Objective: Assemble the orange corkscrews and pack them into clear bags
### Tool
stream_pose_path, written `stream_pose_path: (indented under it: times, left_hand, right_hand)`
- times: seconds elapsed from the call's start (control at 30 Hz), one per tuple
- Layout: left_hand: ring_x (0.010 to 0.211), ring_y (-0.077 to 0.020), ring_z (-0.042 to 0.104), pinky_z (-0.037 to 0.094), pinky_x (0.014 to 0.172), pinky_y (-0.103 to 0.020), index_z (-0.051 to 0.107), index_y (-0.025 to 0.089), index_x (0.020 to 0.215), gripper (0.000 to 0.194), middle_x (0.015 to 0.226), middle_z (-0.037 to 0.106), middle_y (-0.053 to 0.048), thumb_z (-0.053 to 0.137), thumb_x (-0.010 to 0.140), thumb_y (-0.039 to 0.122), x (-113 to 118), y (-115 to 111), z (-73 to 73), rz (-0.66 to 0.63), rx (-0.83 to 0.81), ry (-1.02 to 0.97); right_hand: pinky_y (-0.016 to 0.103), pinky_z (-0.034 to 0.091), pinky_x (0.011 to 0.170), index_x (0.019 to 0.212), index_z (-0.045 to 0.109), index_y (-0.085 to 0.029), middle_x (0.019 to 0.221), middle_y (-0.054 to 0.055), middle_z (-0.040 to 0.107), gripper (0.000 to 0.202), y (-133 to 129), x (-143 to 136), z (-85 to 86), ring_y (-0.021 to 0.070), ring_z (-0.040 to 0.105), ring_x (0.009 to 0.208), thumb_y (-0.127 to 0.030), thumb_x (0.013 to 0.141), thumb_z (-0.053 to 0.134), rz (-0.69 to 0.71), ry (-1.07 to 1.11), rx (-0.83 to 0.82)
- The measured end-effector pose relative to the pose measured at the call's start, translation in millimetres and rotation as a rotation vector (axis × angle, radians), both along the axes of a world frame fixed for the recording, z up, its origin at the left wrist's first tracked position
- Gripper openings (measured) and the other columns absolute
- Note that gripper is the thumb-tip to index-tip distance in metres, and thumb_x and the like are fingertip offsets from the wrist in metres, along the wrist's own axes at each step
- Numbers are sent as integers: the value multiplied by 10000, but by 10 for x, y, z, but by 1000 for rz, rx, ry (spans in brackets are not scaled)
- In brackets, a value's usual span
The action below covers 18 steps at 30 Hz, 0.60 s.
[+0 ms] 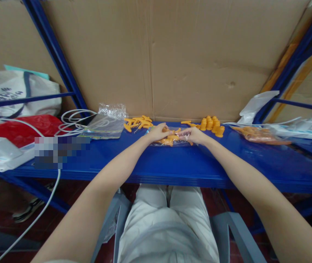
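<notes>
A clear plastic bag [176, 141] with several orange plastic pieces in it lies on the blue table in front of me. My left hand [158, 133] grips the bag's left side, its fingers curled over the edge and partly hidden. On the opposite side, my right hand [194, 135] pinches the film between thumb and fingers. Behind my left hand is a pile of orange corkscrew-like pieces [138, 122], with a metal spiral showing. Orange cup-shaped pieces [212, 124] stand grouped beyond my right hand, beside a few loose orange handles [190, 123].
Another bag of orange pieces [258, 134] lies at the right, near a white power strip [299, 131]. To the left are a flat clear bag [103, 126], coiled white cable [72, 122], a red bag [32, 126] and a white power strip [13, 159]. Cardboard [150, 58] backs the table.
</notes>
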<state>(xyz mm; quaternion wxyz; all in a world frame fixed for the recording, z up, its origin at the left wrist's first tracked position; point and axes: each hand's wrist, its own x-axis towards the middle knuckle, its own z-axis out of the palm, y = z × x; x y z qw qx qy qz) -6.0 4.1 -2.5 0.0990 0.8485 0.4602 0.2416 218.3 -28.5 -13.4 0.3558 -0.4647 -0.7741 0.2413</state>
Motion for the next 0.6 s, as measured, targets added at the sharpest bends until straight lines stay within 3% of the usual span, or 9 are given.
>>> stream_pose_path:
  times: [0.23, 0.33, 0.43, 0.6]
  left_hand:
    - [1182, -259, 602, 445, 1046, -368, 610, 176, 1137, 305, 1256, 667, -91, 525, 897, 344, 23, 14, -22, 38, 19, 11]
    - [1205, -257, 599, 451, 1034, -350, 587, 156, 1174, 323, 1279, 655, -122, 485, 931, 343, 11, -24, 14, 111, 49, 13]
    - [1203, -300, 608, 459, 1018, -392, 552, 127, 1224, 378, 1237, 668, -172, 430, 968, 377, -21, -104, 104, 272, 53, 55]
    - [1181, -339, 621, 480, 973, -426, 527, 107, 1268, 430, 1222, 669, -206, 401, 973, 394, -57, -197, 232, 482, 28, 191]
  right_hand:
    - [455, 564, 906, 788, 747, -177, 944, 87, 758, 89, 23, 91, 61, 225, 712, 882, -182, 729, 681, -126, 105, 15]
    - [457, 565, 865, 674, 694, -196, 821, 74, 748, 37, 59, 144, 60, 260, 714, 855, -168, 690, 712, -238, -66, 79]
    - [455, 562, 819, 561, 627, -215, 687, 80, 712, 165, 89, 192, 59, 291, 705, 798, -223, 700, 715, -338, -273, 148]
    - [393, 544, 740, 546, 638, -188, 619, 121, 677, 237, -3, 153, 163, 287, 680, 743, -286, 761, 665, -320, -552, 53]
